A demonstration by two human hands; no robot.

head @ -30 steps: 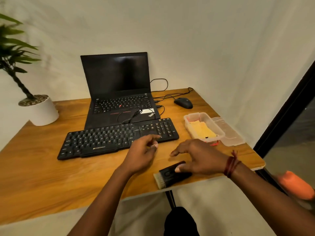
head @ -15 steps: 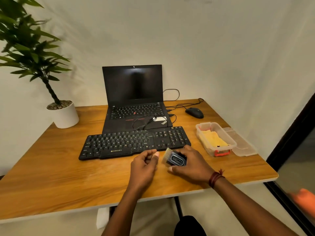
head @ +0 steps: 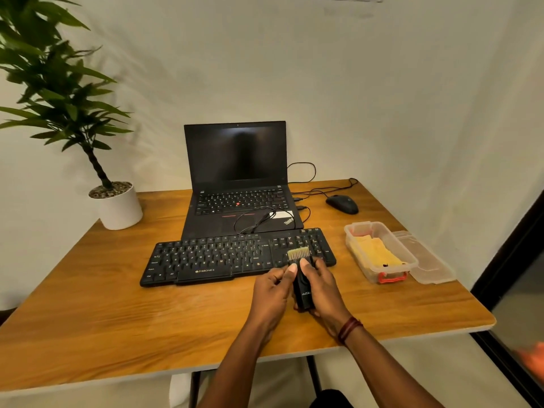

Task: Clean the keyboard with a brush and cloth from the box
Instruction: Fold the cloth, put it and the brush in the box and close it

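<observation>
On the wooden table (head: 117,334) an open laptop (head: 235,160) stands toward the back edge, the Zebronics keyboard (head: 217,257) just in front of it. The clear box (head: 372,273) sits near the right edge with the yellow cloth (head: 374,254) inside. The 2 hands share the black brush (head: 303,290): the right hand (head: 326,290) has its grip wrapped round the handle, the left hand (head: 272,293) pinches its side, and the bristles are over the keyboard's right end. With neither hand bracing it, the keyboard may slide under a stroke, and swept debris could land on the laptop.
</observation>
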